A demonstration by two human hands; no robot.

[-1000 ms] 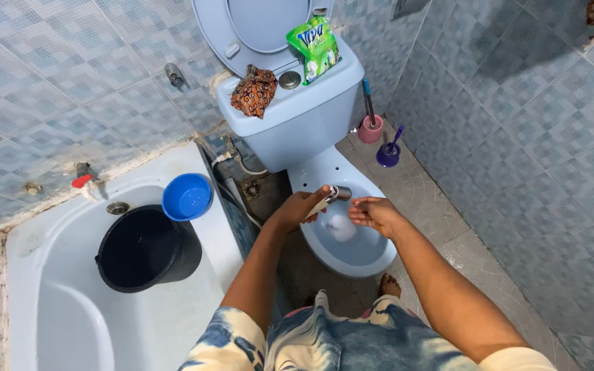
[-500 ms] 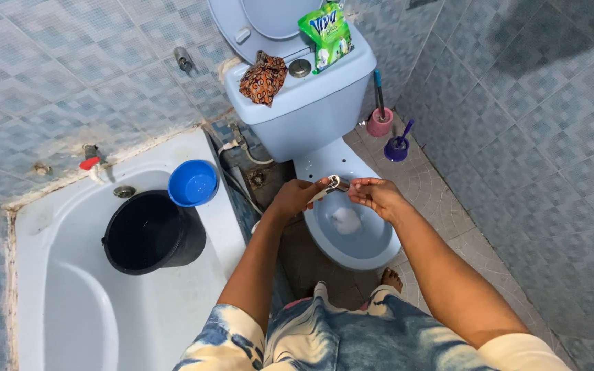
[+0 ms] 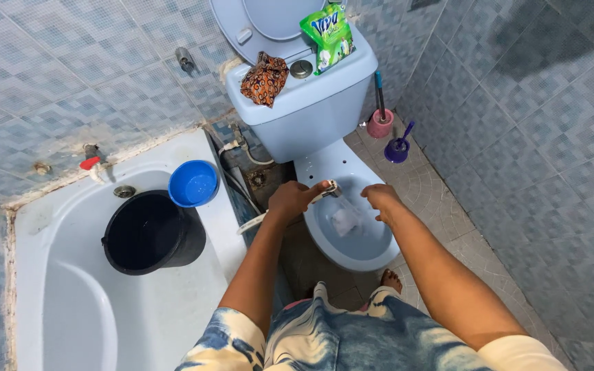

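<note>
- A sprayer (image 3: 330,190), a small metal head on a white hose (image 3: 252,223), is gripped in the left hand (image 3: 295,199), with the fingers clamped round its handle.
- The sprayer is held over the rear rim of the toilet bowl (image 3: 352,255), with its head pointed toward the right hand (image 3: 382,200).
- The right hand is held just above the bowl, close to the sprayer head but apart from it; its fingers are loosely curled downward and nothing is seen held in them.
- A pale wad (image 3: 344,221) is seen in the water inside the bowl; what it is cannot be told.
- Behind the bowl stands the cistern (image 3: 317,113), on which a brown patterned cloth (image 3: 264,79) and a green packet (image 3: 328,34) are laid.
- Right of the cistern, on the floor, a pink brush holder (image 3: 380,124) and a purple one (image 3: 397,149) are placed.
- Left of the bowl lies a white tub (image 3: 70,302), in which a black bucket (image 3: 151,233) and a blue bowl (image 3: 193,183) are set, touching.
- A bare foot (image 3: 391,280) is seen just in front of the toilet bowl.
</note>
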